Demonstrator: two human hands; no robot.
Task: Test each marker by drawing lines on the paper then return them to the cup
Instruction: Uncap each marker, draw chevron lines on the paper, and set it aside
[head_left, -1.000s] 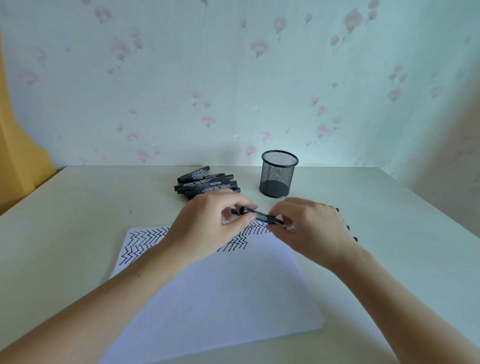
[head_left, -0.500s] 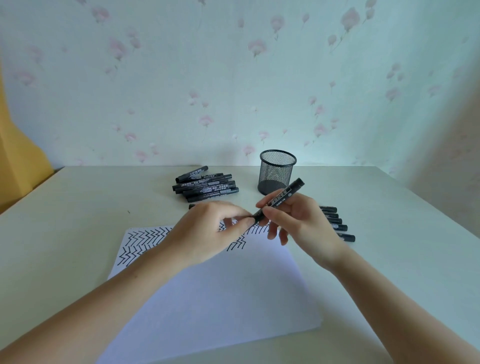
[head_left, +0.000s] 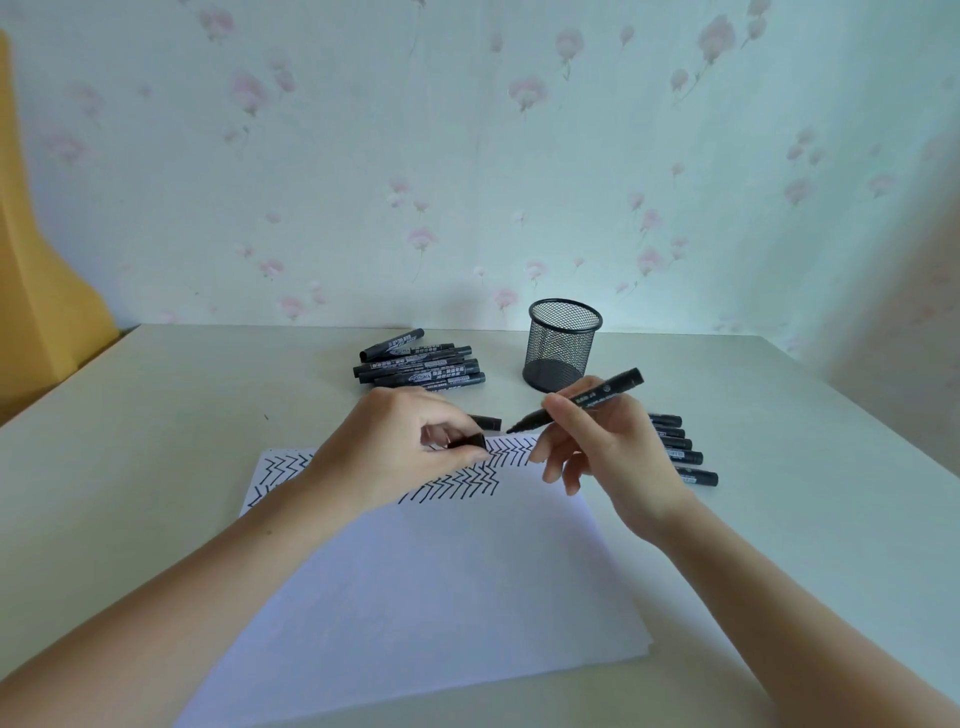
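Pale table (head_left: 156, 415) bears paper (head_left: 415, 571), mesh cup (head_left: 563, 343), perhaps eleven markers (head_left: 421, 364).

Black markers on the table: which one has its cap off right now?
The black marker held in the right hand, bare tip pointing left. Its cap sits in the left hand.

the left hand (head_left: 410, 452) covers part of the zigzag lines on the paper (head_left: 415, 582) and most of a marker at its 1 o'clock (head_left: 485, 422). the row of markers (head_left: 685, 457) at 3 o'clock is half hidden behind the right hand (head_left: 602, 441); their labels are too small to read.
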